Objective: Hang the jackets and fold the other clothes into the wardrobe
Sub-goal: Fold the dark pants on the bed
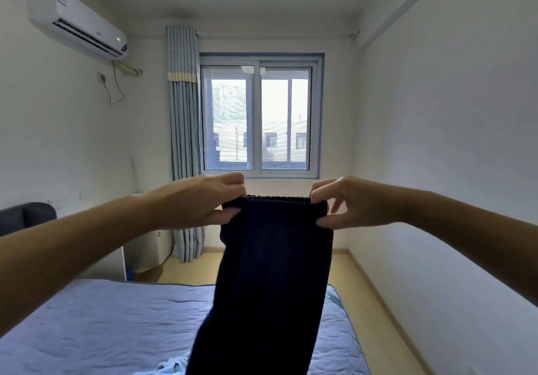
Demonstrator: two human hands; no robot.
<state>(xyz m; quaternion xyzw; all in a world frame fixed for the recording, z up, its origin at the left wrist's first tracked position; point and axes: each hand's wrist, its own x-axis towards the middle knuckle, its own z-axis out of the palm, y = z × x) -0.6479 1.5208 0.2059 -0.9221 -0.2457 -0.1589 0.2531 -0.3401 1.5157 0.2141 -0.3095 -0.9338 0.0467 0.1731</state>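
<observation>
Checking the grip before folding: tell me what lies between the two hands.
In the head view, the ribbed top edge of the dark garment spans from the left hand to the right hand; both pinch its corners.

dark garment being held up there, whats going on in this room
A person is holding a dark navy garment up in front of them, over a bed with a blue cover. The left hand and right hand each pinch one end of its ribbed top edge, and the rest hangs down. A pale blue piece of clothing lies on the bed below.
</observation>
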